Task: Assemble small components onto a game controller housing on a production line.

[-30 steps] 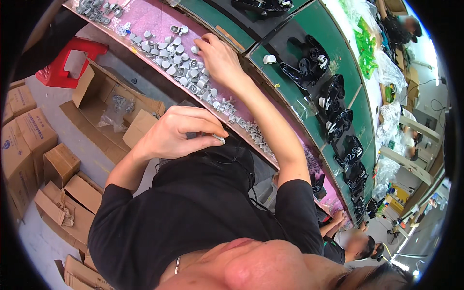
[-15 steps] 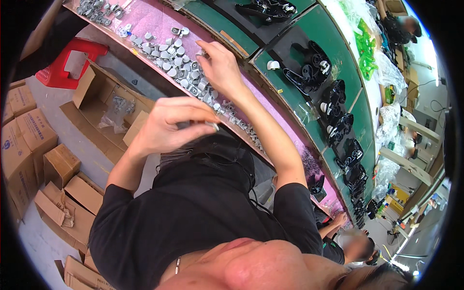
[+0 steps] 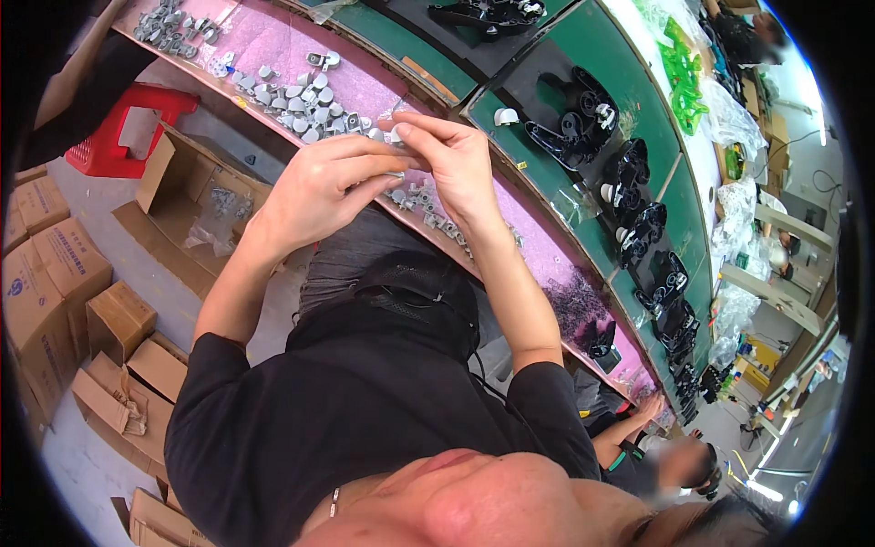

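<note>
My left hand (image 3: 319,187) is closed in a pinch, with a small pale grey piece (image 3: 396,179) showing at its fingertips. Close beside it, my right hand (image 3: 456,169) pinches a small light grey plastic cap (image 3: 396,136) between thumb and forefinger. The fingertips of both hands come together above the front edge of the pink bench mat (image 3: 273,36). Just beyond my left hand lies a heap of similar grey caps (image 3: 296,98). Smaller grey parts (image 3: 424,202) lie below my wrists, partly covered by them.
Black glossy shells (image 3: 579,123) stand in a row on the green conveyor (image 3: 510,159) behind the mat. A red stool (image 3: 123,137) and open cardboard boxes (image 3: 205,201) are on the floor at left. Another person (image 3: 674,460) works at lower right.
My right hand has drawn back from the heap of caps toward my left hand, now with a cap in its fingers. My left hand has risen to meet it.
</note>
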The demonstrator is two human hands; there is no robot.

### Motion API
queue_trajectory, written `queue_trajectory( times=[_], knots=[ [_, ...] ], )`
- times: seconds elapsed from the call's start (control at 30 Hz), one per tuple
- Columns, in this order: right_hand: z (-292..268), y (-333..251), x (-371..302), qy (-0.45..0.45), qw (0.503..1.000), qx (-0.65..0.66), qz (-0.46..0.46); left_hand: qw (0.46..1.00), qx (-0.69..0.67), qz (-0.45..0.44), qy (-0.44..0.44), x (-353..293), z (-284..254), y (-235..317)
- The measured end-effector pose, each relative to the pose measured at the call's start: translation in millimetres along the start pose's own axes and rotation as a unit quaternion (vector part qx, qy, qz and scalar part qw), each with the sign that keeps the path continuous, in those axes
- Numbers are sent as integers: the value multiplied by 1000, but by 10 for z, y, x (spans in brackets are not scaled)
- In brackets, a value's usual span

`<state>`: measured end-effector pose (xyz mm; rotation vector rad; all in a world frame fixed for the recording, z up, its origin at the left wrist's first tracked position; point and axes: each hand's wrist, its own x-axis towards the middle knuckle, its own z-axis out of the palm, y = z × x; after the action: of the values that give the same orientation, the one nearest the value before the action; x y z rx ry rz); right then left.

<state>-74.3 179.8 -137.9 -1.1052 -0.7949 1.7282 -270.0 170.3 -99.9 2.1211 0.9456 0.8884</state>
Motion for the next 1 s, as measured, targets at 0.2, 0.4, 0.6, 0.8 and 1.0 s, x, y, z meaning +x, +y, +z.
queue_trajectory(
  times=[0.2,0.4,0.6,0.8,1.0],
  knots=[
    [-104,-23,-116,-47,998,49,-16,999,35,3,28,11,34,-3],
    [-234,-13,-169,-86,986,141,6,997,24,7,74,36,71,46],
    [-248,125,-141,-50,990,119,-54,995,1,-25,96,7,98,73],
    [-287,162,-163,-64,989,123,-48,995,-7,-13,101,6,78,20],
    [-252,162,-192,-44,989,138,-35,996,-32,-23,85,48,60,5]
  ],
)
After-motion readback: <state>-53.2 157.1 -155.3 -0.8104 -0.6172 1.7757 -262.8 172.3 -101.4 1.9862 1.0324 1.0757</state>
